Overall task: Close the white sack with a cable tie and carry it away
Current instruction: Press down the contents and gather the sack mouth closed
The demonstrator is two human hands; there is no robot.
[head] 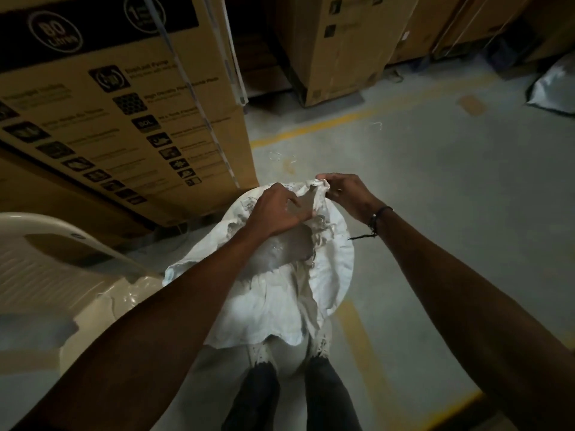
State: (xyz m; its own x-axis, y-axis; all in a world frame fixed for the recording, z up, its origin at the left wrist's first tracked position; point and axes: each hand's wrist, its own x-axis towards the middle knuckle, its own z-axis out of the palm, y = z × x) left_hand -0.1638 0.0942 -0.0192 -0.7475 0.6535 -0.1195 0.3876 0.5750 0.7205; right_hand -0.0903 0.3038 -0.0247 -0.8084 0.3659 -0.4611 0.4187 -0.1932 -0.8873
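Observation:
A white woven sack [280, 290] stands on the floor in front of my legs, its mouth bunched and crumpled at the top. My left hand [277, 209] grips the gathered cloth at the far left of the mouth. My right hand [345, 191] pinches the raised fold of the sack's rim just to the right of it. Both hands meet at the far side of the sack. I see no cable tie in either hand; thin pale loops [275, 156] lie on the floor beyond the sack, too small to identify.
A large printed cardboard box [130, 113] stands close on the left, more boxes [339, 48] line the back. A white plastic chair [62, 259] is at my left. A grey bag [557, 85] lies far right. Yellow lines [314, 126] mark the grey floor.

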